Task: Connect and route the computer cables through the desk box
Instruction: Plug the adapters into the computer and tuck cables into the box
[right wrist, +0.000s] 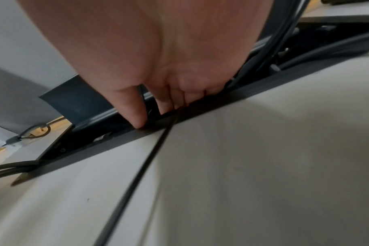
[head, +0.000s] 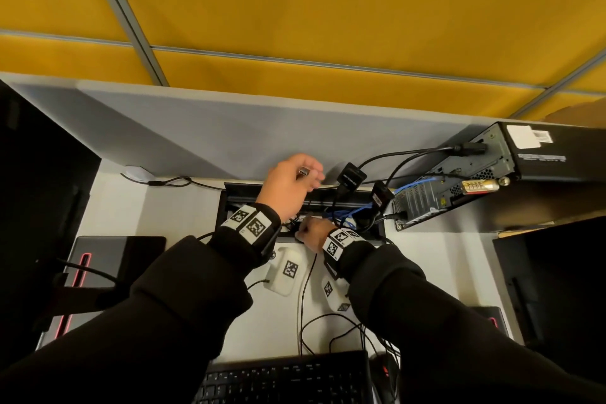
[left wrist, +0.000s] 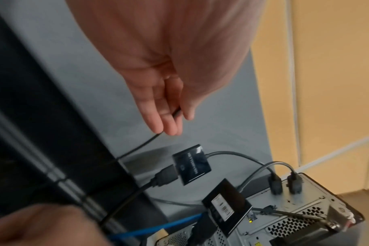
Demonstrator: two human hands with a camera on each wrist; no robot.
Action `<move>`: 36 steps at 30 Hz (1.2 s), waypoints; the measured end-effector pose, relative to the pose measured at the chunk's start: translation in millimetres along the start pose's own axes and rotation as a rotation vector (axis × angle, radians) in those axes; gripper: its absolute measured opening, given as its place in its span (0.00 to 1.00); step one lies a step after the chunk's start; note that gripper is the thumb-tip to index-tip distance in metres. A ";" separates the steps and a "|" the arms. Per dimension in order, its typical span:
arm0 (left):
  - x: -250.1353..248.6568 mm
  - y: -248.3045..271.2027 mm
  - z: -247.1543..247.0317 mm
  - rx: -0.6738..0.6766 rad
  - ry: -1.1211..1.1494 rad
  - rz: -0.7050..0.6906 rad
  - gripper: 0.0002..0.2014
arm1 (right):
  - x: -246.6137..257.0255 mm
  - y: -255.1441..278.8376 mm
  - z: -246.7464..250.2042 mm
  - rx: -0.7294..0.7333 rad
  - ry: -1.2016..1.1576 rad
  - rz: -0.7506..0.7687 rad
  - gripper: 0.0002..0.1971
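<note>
My left hand is raised over the back of the black desk box and pinches a silver-tipped USB plug. In the left wrist view the left hand holds the plug's thin black cable, which drops towards the box. My right hand sits at the box's front rim. In the right wrist view the right hand pinches a thin black cable between thumb and fingers where it crosses the rim. The small computer lies at the right.
Two black adapters and a blue cable hang between the box and the computer. A keyboard and loose cables lie at the front. Dark monitors flank the desk; a grey partition stands behind.
</note>
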State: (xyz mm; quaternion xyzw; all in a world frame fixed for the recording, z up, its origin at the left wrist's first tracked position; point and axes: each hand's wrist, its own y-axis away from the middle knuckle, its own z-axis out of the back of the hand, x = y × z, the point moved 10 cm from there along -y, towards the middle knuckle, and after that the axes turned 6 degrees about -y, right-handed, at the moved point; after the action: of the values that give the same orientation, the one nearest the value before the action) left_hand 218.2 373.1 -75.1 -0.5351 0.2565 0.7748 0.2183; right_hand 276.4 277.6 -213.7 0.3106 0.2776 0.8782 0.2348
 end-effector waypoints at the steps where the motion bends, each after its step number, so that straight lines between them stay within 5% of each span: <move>1: -8.6 -3.4 0.6 0.017 -0.024 -0.032 0.12 | 1.0 1.2 -0.3 0.007 -0.010 -0.011 0.19; 6: -48.6 -6.5 -19.6 0.178 -0.328 -0.176 0.10 | -6.0 25.0 24.3 -0.161 -0.214 -0.003 0.22; 14: -70.8 11.1 -43.9 0.190 -0.287 -0.258 0.05 | -16.6 153.5 128.7 -0.562 -0.536 0.256 0.08; 20: -109.3 15.8 -64.3 0.177 -0.181 -0.299 0.06 | 12.4 263.7 232.7 -1.011 -0.389 0.456 0.05; 24: -119.3 18.3 -84.9 0.199 -0.326 -0.354 0.07 | 12.8 312.9 266.6 -1.302 -0.178 0.448 0.13; 27: -132.8 17.6 -94.9 0.125 -0.501 -0.431 0.10 | -12.5 308.3 285.6 -1.339 -0.183 0.337 0.19; 30: -153.5 15.3 -111.6 0.075 -0.652 -0.517 0.13 | -40.5 277.8 294.7 -1.224 -0.159 0.152 0.27; 36: -152.8 7.0 -149.3 0.101 -1.074 -0.451 0.08 | -56.9 258.7 287.2 -1.213 0.093 0.034 0.29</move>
State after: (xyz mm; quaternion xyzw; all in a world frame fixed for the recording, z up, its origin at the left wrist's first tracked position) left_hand 371.8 263.8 25.7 -0.0974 0.0264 0.8586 0.5026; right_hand 448.2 152.1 114.1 0.0873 -0.2672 0.8961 0.3434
